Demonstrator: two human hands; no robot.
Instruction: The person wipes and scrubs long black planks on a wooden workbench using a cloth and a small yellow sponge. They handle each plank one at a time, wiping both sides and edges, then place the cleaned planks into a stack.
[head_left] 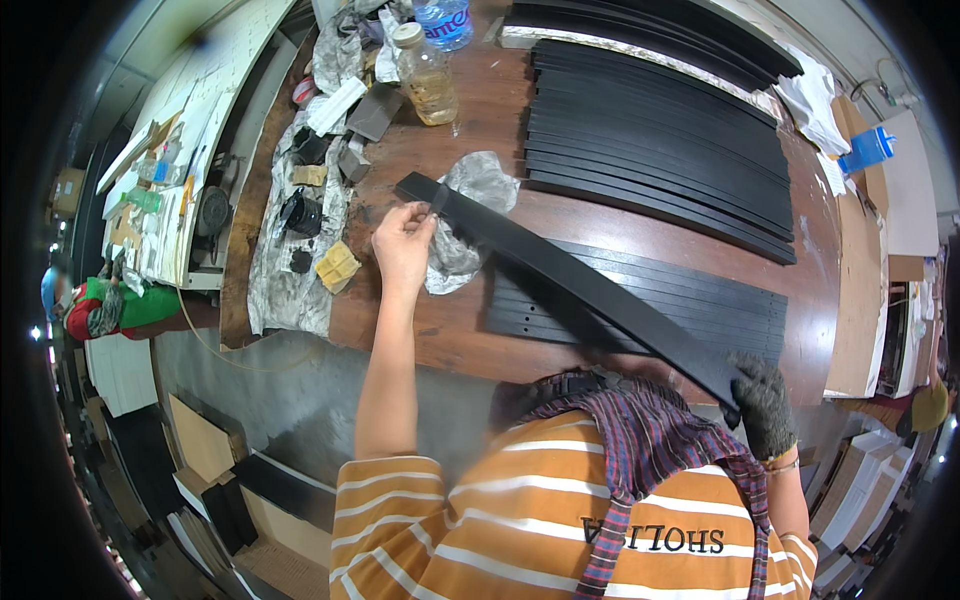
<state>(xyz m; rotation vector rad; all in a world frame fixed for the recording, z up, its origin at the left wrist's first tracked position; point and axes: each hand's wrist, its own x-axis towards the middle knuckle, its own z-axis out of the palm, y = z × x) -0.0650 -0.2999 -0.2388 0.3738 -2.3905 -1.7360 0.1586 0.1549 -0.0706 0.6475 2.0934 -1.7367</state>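
A long black strip (pixel 570 275) runs slantwise from the upper left to the lower right above the brown table (pixel 420 320). My right hand (pixel 765 405), in a dark knitted glove, grips its near end. My bare left hand (pixel 403 240) pinches a small dark piece against the strip near its far end, over a crumpled grey rag (pixel 480 185). Under the strip lies a flat row of several more black strips (pixel 690 295).
A larger stack of black strips (pixel 660 140) covers the far right of the table. Two plastic bottles (pixel 428 85) stand at the back. A dirty grey cloth (pixel 290 270) on the left holds sanding blocks and dark pieces. Boards and cartons lie on the floor below.
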